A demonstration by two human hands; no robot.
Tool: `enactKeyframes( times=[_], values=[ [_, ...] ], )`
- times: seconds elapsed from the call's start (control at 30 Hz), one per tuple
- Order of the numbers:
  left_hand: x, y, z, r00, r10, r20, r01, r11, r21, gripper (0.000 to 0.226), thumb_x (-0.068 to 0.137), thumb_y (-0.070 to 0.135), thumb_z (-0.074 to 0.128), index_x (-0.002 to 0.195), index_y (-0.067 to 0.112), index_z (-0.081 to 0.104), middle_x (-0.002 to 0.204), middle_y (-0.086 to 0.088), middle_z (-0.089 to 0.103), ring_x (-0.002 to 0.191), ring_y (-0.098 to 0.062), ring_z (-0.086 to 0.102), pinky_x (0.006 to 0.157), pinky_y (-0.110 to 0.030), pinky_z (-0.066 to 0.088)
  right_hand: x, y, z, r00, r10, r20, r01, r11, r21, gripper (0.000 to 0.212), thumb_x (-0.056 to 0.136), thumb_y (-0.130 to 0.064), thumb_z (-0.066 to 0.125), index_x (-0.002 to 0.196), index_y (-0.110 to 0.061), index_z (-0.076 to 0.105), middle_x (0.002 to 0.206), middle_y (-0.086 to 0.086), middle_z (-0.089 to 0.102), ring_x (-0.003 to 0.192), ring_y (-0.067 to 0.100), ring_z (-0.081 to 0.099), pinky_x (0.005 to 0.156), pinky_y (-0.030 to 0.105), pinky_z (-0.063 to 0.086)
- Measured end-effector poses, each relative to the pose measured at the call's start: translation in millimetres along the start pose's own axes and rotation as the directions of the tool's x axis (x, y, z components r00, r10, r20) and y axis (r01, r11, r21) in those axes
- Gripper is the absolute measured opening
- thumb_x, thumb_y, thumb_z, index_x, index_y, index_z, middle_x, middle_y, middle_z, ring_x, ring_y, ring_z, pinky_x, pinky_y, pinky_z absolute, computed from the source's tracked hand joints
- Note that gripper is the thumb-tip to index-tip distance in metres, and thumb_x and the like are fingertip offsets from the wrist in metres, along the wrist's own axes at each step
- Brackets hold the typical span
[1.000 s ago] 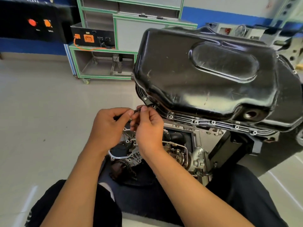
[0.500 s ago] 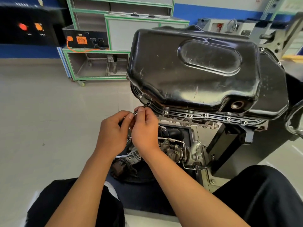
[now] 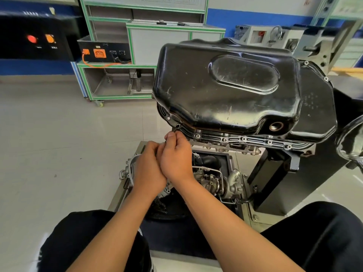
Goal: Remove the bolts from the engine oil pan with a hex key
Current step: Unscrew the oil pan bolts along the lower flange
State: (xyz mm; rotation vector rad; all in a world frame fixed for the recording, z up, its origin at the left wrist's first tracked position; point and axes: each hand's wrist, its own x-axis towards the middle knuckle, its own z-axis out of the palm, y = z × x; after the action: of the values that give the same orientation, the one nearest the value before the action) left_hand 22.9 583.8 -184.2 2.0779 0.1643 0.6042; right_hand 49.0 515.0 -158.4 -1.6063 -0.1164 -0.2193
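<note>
A glossy black oil pan (image 3: 231, 89) sits on top of the upturned engine, with several silver bolts (image 3: 243, 138) along its near flange. A small dark hex key (image 3: 175, 129) points into the bolt hole at the pan's near left corner (image 3: 178, 126). My right hand (image 3: 175, 158) pinches the key's shaft between thumb and fingers just below that corner. My left hand (image 3: 147, 169) is pressed against the right one with fingers curled round the key's hidden lower end. Most of the key is covered by the fingers.
Below the pan hang engine parts and a turbo housing (image 3: 212, 181) on a black stand (image 3: 275, 173). A green-framed trolley (image 3: 117, 81) with a black box stands behind on the tiled floor. My knees in black trousers frame the bottom.
Both hands have closed together and shifted slightly lower under the pan's corner, still on the hex key. The view has drifted, so the pan sits further right.
</note>
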Motion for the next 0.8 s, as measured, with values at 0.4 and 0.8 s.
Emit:
enactKeyframes(
  times=[0.4, 0.8],
  values=[
    [-50.1, 67.5, 79.8, 0.935, -0.014, 0.354, 0.225, 0.794, -0.564, 0.026, 0.096, 0.006, 0.039, 0.122, 0.006, 0.042, 0.092, 0.0, 0.056, 0.071, -0.001, 0.056, 0.066, -0.019, 0.048, 26.8, -9.4, -95.8, 0.948, 0.13, 0.291, -0.072, 0.977, -0.201, 0.027, 0.092, -0.024, 0.072, 0.069, -0.01, 0.072, 0.052, -0.014, 0.062, 0.05, -0.002, 0.056, 0.054, 0.009, 0.044],
    [15.2, 44.3, -4.1, 0.931, -0.175, 0.321, 0.298, 0.871, -0.389, 0.015, 0.097, 0.02, 0.057, 0.092, 0.023, 0.071, 0.076, 0.005, 0.075, 0.056, -0.007, 0.062, 0.047, -0.022, 0.047, -8.0, 14.3, -110.5, 0.972, -0.105, 0.212, 0.153, 0.962, -0.224, 0.036, 0.096, -0.025, 0.067, 0.078, 0.006, 0.071, 0.054, 0.014, 0.045, 0.054, 0.011, 0.035, 0.053, 0.032, 0.031]
  ],
)
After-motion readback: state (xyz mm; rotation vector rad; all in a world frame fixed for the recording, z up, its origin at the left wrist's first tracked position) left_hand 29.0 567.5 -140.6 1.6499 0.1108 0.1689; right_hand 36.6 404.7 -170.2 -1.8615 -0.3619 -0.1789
